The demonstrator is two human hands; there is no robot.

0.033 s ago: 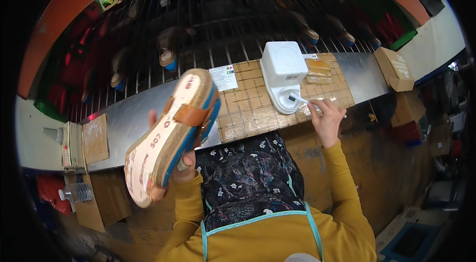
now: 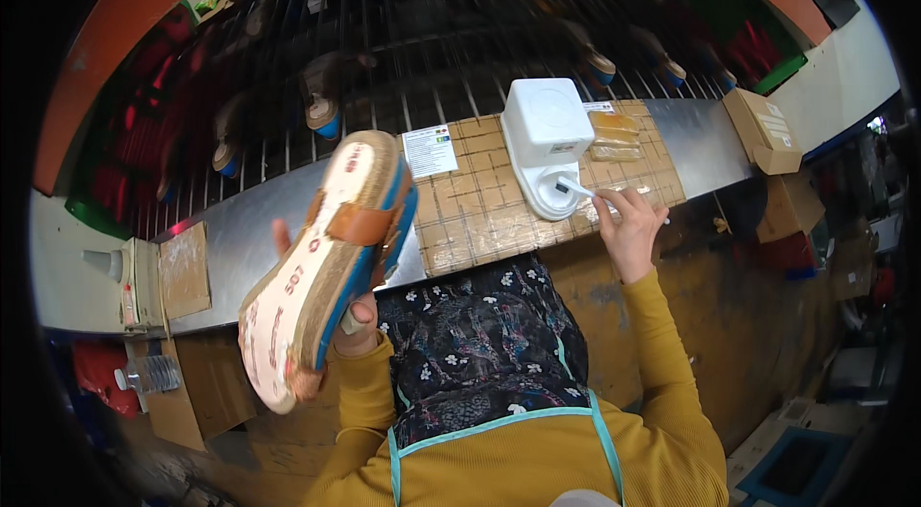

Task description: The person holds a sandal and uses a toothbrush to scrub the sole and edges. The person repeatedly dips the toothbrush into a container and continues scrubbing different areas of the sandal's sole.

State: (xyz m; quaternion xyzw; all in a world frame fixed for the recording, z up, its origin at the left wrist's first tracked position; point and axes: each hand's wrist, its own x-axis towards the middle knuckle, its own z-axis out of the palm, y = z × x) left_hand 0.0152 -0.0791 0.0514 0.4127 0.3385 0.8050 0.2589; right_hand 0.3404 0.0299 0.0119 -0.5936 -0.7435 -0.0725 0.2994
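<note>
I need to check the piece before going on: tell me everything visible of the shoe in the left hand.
The shoe shows a pale, printed face, a rough tan fibre-like edge, a blue side band and a brown, leather-like strap. The left hand holds it up, slanting, its top end leaning right.

Arm and Hand Positions

Left forearm point(image 2: 365, 392): directed upward, close to the torso. Left hand point(image 2: 354, 339): raised in a gripping pose, partly hidden; thumb at the right, one fingertip visible toward the upper left.

Right forearm point(image 2: 662, 330): extended forward, inclined left. Right hand point(image 2: 630, 227): back uppermost, lower than the left; thumb and index closed in a pinch, remaining fingers point(image 2: 646, 201) curled.
</note>
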